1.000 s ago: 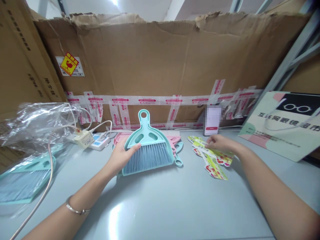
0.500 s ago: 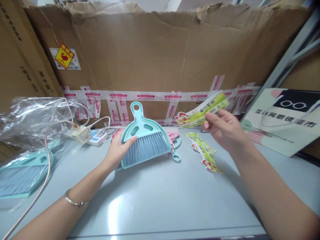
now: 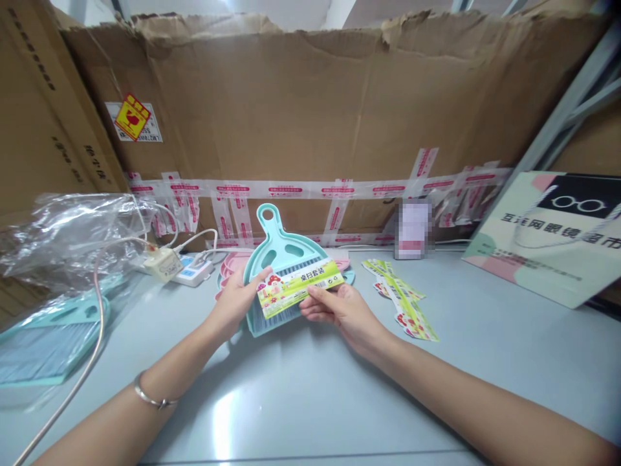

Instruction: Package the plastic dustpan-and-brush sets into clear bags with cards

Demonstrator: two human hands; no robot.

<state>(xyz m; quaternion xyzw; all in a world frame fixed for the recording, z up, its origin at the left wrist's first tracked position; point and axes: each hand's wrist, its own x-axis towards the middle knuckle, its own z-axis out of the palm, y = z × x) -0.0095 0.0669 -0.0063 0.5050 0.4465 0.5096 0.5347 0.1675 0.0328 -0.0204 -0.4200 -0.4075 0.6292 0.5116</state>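
A teal mini dustpan with a brush (image 3: 280,249) is tilted up off the grey table at mid-back. My left hand (image 3: 236,301) grips its left edge, thumb on the bristles. My right hand (image 3: 339,309) pinches a green and yellow paper label (image 3: 298,287) and holds it across the bristles. Under the teal set lie pink dustpans (image 3: 228,266). A loose pile of the same labels (image 3: 402,298) lies on the table to the right.
A torn cardboard wall (image 3: 310,116) with taped strips backs the table. At left lie a clear plastic bag (image 3: 63,236), a power strip with cables (image 3: 182,268) and a bagged teal brush set (image 3: 46,340). A glasses-print paper bag (image 3: 553,236) leans at right.
My right hand picked a label off the pile, lifted it, then brought it left onto the brush bristles. My left hand kept hold of the teal dustpan set.
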